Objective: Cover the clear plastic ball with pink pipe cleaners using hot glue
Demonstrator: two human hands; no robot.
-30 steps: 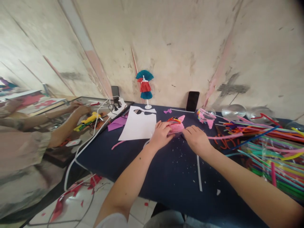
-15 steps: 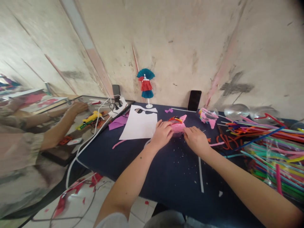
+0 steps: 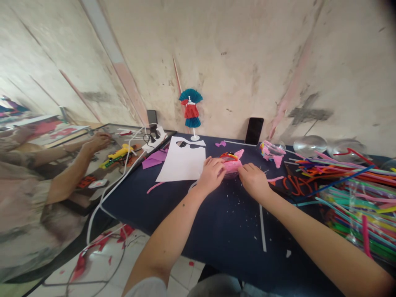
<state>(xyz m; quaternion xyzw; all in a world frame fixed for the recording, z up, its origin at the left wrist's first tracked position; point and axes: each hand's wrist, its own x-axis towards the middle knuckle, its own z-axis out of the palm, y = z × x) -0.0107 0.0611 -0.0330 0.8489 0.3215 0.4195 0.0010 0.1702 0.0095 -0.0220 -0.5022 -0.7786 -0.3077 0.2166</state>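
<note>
My left hand (image 3: 212, 175) is closed around the left side of a pink craft fish (image 3: 232, 166), which has a red, orange and yellow band on top and a pink fin at its upper right. Against the fish's right side, my right hand (image 3: 253, 179) is pinched shut. A fuzzy pink pipe cleaner (image 3: 276, 179) sticks out beyond that hand and appears to run into its fingers. The fingertips hide part of where it meets the fish. A similar pink fish (image 3: 272, 152) lies farther back to the right.
Bundles of coloured pipe cleaners (image 3: 365, 206) cover the right side, near clear plastic domes (image 3: 309, 145). White paper with sunglasses (image 3: 182, 165) lies left, by a power strip (image 3: 154, 140). A phone (image 3: 254, 130) leans on the wall. A co-worker's arm (image 3: 72, 167) is at far left.
The pink pipe cleaner's free end has shifted up and left beside my right hand. My right hand has moved slightly; the left still holds the fish. The co-worker's arm has moved a little left.
</note>
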